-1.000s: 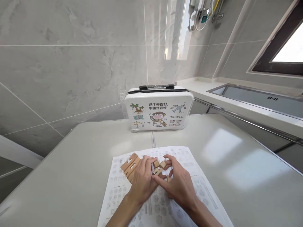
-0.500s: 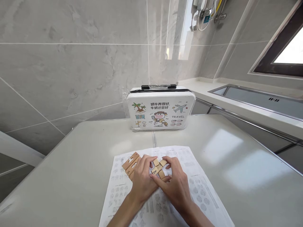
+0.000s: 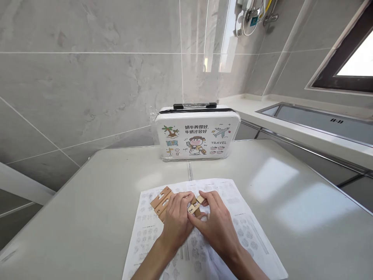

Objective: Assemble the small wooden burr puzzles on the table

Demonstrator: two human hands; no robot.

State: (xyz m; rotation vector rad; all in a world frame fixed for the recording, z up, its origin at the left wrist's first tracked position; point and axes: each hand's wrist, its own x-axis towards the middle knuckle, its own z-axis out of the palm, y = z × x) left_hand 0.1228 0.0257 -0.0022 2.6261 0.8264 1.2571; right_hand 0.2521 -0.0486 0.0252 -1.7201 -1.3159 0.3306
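Between both hands, above the printed sheet (image 3: 215,190), are interlocking wooden puzzle pieces (image 3: 191,209), one marked with a 3. My left hand (image 3: 178,212) is closed on their left side, its fingers curled over the edge. My right hand (image 3: 214,214) pinches the piece (image 3: 201,199) at the upper right, with the thumb at the lower end of the numbered piece. Left of my left hand, flat notched wooden pieces (image 3: 161,202), one marked 2, lie side by side on the paper, partly hidden by that hand.
A white wrapped case (image 3: 198,134) with cartoon prints stands upright at the back of the pale table (image 3: 101,217), against the tiled wall (image 3: 116,89). To the right runs a counter (image 3: 247,107) with a sink (image 3: 320,122). Pipes and a valve (image 3: 253,17) hang on the wall above.
The held pieces have turned and shifted slightly between my fingers. My left fingers now cover more of their left side, and my right fingers have moved a little. The flat pieces stay put.
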